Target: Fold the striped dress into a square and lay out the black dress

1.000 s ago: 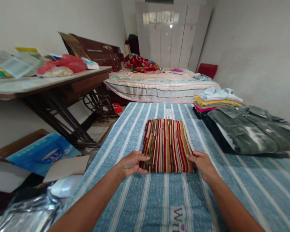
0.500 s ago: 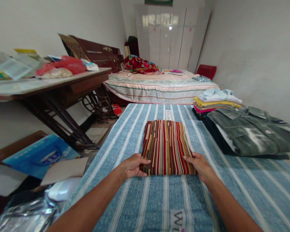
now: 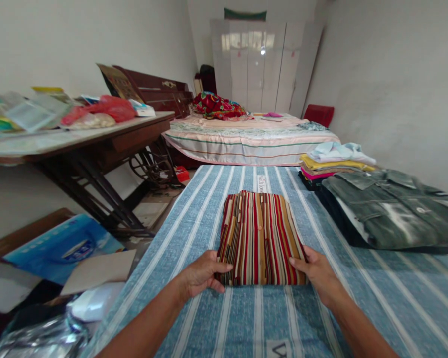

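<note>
Striped garment [image 3: 261,236], between left fingers [image 3: 223,268] and right fingers [image 3: 299,264], near corners gripped

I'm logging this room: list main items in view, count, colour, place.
striped garment: 1, multicoloured, between hands
cloth: 1, striped blue, beneath clothes
denim garment: 1, grey, right
clothes pile: 1, mixed, behind denim
bed: 1, pale, beyond cloth
bundle: 1, red floral, on bed
wardrobe: 1, white, far end
table: 1, white-topped, left
bag: 1, red, on table
box: 1, blue, lower left
left hand: 1, bare, gripping striped garment
right hand: 1, bare, gripping striped garment
</note>
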Action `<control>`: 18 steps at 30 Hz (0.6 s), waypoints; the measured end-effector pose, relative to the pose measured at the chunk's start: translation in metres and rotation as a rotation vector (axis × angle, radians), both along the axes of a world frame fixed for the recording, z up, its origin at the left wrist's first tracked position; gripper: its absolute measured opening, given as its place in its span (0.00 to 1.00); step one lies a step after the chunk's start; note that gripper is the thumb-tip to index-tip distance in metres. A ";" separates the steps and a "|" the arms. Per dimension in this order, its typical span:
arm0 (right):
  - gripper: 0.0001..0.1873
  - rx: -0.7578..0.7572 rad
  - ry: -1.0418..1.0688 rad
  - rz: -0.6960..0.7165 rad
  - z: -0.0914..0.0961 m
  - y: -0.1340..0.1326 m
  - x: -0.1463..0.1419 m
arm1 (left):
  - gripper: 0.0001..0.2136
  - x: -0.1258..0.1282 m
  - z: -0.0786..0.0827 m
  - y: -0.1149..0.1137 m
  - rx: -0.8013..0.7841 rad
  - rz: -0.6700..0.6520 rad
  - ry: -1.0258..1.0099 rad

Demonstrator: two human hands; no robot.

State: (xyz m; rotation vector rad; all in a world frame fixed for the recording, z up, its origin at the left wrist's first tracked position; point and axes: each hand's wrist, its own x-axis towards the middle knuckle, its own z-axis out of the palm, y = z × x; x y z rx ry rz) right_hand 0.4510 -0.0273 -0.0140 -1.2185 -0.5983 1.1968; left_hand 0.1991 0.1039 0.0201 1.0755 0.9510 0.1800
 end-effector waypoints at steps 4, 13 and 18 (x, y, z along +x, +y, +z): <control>0.25 -0.001 -0.060 -0.016 -0.003 -0.002 -0.002 | 0.22 0.000 -0.001 -0.001 0.033 -0.001 0.035; 0.28 -0.112 -0.086 -0.046 -0.006 0.006 0.001 | 0.23 -0.003 -0.003 0.002 0.035 0.049 0.157; 0.37 -0.188 -0.062 -0.107 -0.017 0.006 0.005 | 0.18 -0.008 -0.001 -0.002 0.131 0.046 0.228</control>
